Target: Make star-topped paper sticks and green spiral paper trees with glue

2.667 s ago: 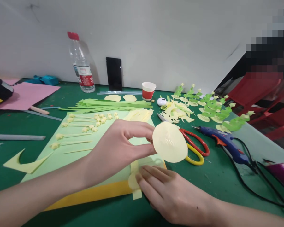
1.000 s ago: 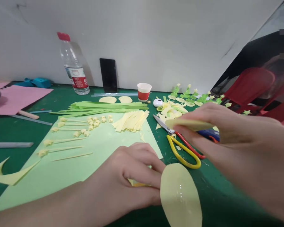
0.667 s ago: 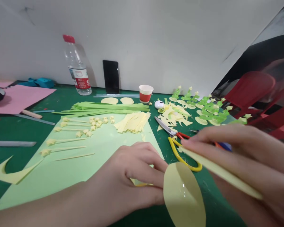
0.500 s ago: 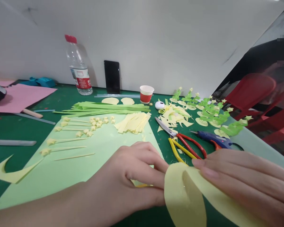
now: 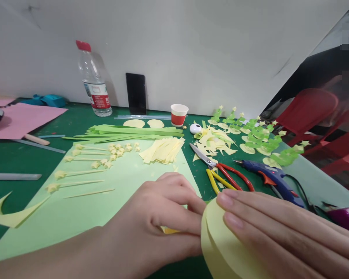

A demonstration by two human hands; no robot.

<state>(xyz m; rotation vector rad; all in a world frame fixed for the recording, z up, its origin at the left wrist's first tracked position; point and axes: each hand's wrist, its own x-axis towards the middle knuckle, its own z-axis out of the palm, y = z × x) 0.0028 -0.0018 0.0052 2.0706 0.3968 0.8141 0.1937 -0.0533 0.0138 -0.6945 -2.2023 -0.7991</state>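
My left hand [image 5: 159, 213] is closed at the lower middle, its fingertips pinching the left edge of pale yellow paper [image 5: 221, 240]. Rounded layers of this paper overlap. Across its upper right side lies my right hand [image 5: 267, 224], fingers straight and side by side, fingertips pressing on the paper; the thumb is hidden. A bit of orange-yellow shows between my left fingers, too little to name. Behind the hands are scissors [image 5: 234, 174] with red handles and a yellow-handled tool [image 5: 212, 181]. The light green sheet [image 5: 133, 174] lies under my left forearm.
Yellow paper stars [image 5: 120, 150], yellow strips [image 5: 163, 150] and green strips [image 5: 128, 132] lie ahead. Farther back stand a bottle [image 5: 97, 91], phone [image 5: 136, 93] and cup [image 5: 179, 115]. Right are a blue glue gun [image 5: 267, 174] and green paper plants [image 5: 263, 137]; pink paper [image 5: 26, 118] is left.
My right hand has moved left over the yellow paper, bringing the layers together. More of the glue gun and a purple object now show at right. My left hand keeps its pinch.
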